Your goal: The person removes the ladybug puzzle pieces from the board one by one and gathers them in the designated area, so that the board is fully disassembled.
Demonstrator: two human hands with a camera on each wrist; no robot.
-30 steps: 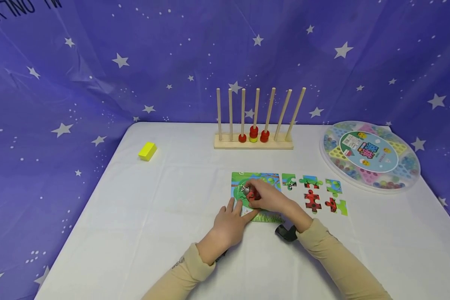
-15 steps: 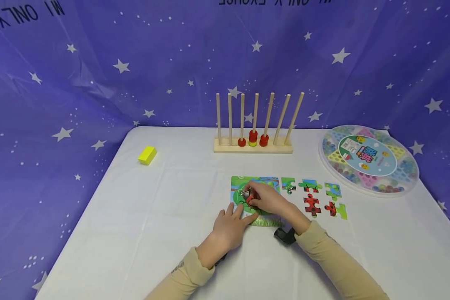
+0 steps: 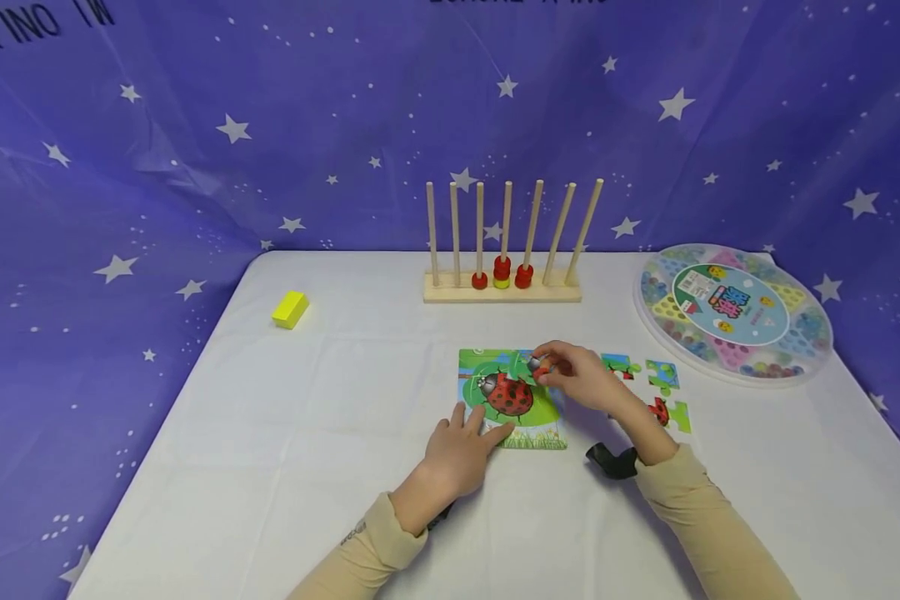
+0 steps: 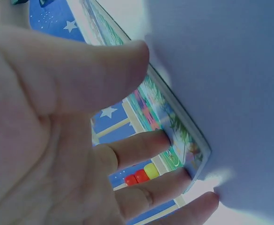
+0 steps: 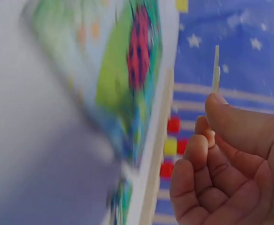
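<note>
My left hand [image 3: 457, 454] lies with spread fingers on the lower left edge of a jigsaw puzzle board [image 3: 536, 435]; in the left wrist view its fingertips meet the board's rim. The board shows a red spotted ladybug [image 3: 512, 395] on a green leaf above grass. Over the board's upper right corner, my right hand [image 3: 581, 375] pinches a puzzle piece [image 3: 523, 367] with green and some red and dark print. That puzzle piece [image 5: 216, 70] appears nearly edge-on above the thumb in the right wrist view, held up and tilted.
Loose puzzle pieces [image 3: 663, 375] lie right of the board, partly hidden by the right hand. Behind stands a wooden peg rack [image 3: 502, 293] with red and yellow beads. A round clear case [image 3: 731, 317] with marbles lies back right, a yellow block [image 3: 290, 309] back left.
My right hand has moved right, off the ladybug picture, with the puzzle piece between its fingers; the ladybug is now uncovered. My left hand stays on the board's edge.
</note>
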